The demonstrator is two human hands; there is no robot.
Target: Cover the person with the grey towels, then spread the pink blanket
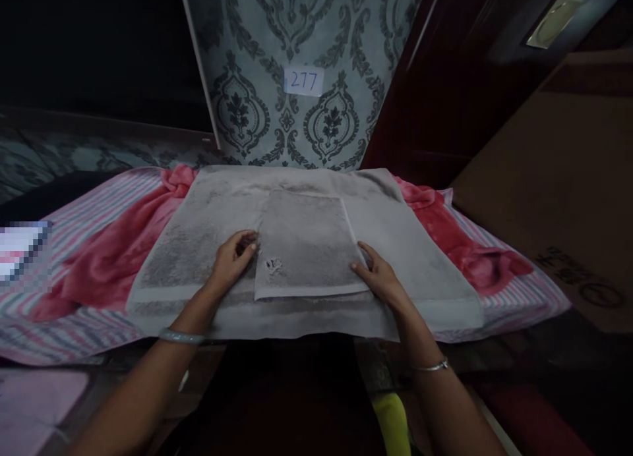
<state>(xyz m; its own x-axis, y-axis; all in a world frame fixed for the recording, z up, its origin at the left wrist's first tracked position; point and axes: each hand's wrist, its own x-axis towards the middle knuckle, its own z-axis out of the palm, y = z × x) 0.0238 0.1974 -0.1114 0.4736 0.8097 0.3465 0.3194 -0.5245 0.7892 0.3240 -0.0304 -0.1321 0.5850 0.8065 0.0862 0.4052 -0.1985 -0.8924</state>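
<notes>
A folded grey towel [309, 235] lies flat, with a small embroidered mark at its lower left and a pale band along its near edge. Beneath it spreads a larger grey towel [425, 265]. At the folded towel's left edge is my left hand [233, 261], its fingers curved and thumb apart from the index finger, with nothing visible between them. My right hand [376, 270] grips the right edge, thumb on top; the other fingers are partly hidden.
A red blanket [113, 258] and a striped cloth [93, 331] show at both sides. At the right stands a cardboard box [558, 159]. Behind is a patterned wall with a paper marked 277 [304, 81]; a dark screen [99, 54] is at upper left.
</notes>
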